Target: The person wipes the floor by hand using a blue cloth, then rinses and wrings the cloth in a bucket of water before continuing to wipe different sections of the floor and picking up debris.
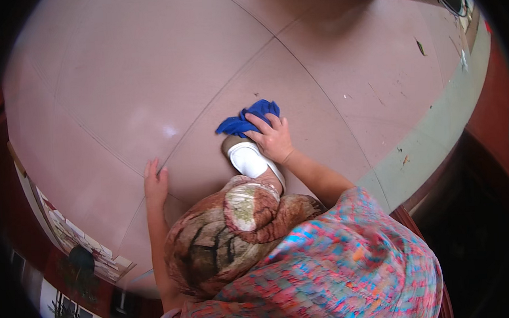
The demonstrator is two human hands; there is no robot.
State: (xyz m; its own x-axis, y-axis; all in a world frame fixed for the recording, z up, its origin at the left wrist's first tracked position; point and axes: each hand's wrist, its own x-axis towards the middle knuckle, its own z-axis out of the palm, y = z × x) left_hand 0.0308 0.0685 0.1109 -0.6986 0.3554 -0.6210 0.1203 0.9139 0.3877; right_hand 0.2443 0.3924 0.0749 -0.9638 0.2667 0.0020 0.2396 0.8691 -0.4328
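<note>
My right hand (270,137) presses a crumpled blue cloth (240,124) against the pinkish tiled floor (140,87), its fingers spread over the fabric. Directly below the cloth is the toe of a brown shoe (232,143) on my foot, with a white sock or lining showing. Off to the left, my left hand (155,182) is lowered near a floor joint, its fingers extended and holding nothing. Whether its fingertips touch the floor cannot be told. My patterned trouser leg lies between the two arms.
A dark rounded object with a metal rim (448,1) stands at the upper right. Bits of debris (420,47) lie on the right side of the floor, some on the greenish border strip (432,138). Beyond that strip runs a red surface (493,110).
</note>
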